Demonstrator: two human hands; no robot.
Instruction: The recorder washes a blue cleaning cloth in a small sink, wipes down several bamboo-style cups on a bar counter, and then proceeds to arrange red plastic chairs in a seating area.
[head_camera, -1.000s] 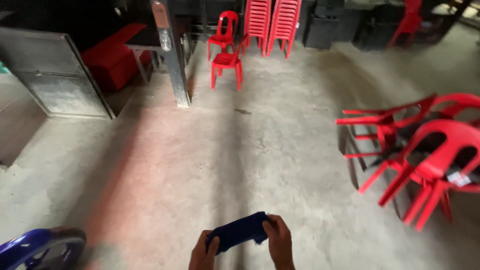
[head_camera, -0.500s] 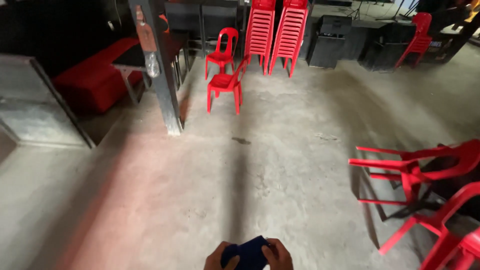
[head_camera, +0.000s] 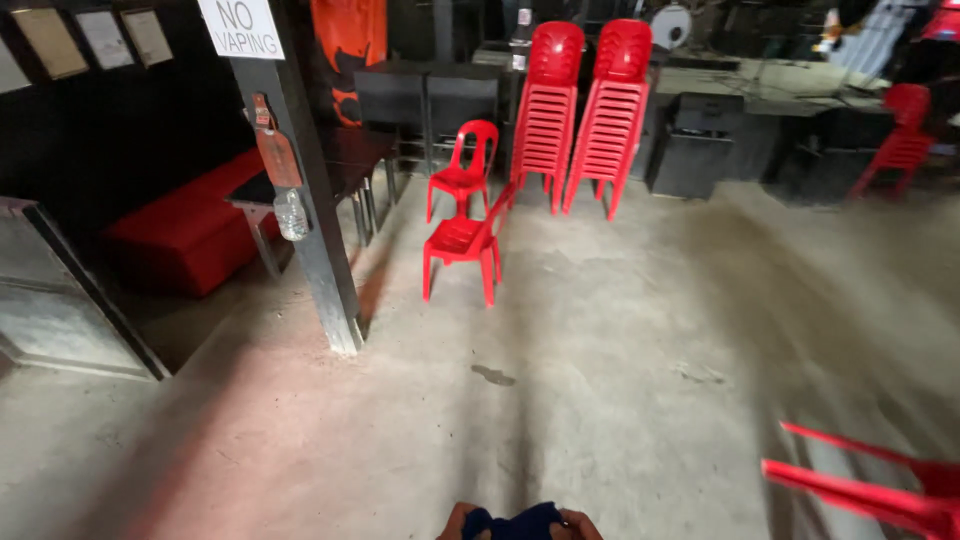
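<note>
1. Where the picture meets its bottom edge, a dark blue cloth (head_camera: 515, 522), soft and bunched, sits low at the centre, held between both hands.
2. Only the top of the left hand (head_camera: 458, 520) shows, its grip closed on the cloth's left end.
3. Likewise the right hand (head_camera: 580, 522) shows only knuckles, its grip closed on the cloth's right end.
4. Beyond the hands spreads a concrete floor (head_camera: 600, 340), grey, rough and stained, with a small dark patch (head_camera: 493, 376) near the middle.
5. At the lower right, thin red plastic chair legs (head_camera: 865, 490) jut in from the edge.
6. Farther off, two single red chairs (head_camera: 462, 215) of moulded plastic stand close together, one behind the other.
7. Behind them rise two tall stacks of red chairs (head_camera: 580, 110), side by side.
8. To the left, a square metal post (head_camera: 310, 210) stands upright, with a clear plastic bottle (head_camera: 291, 214) hanging on it.
9. Past the post lies a long red padded seat (head_camera: 185, 235) against the dark wall.
</note>
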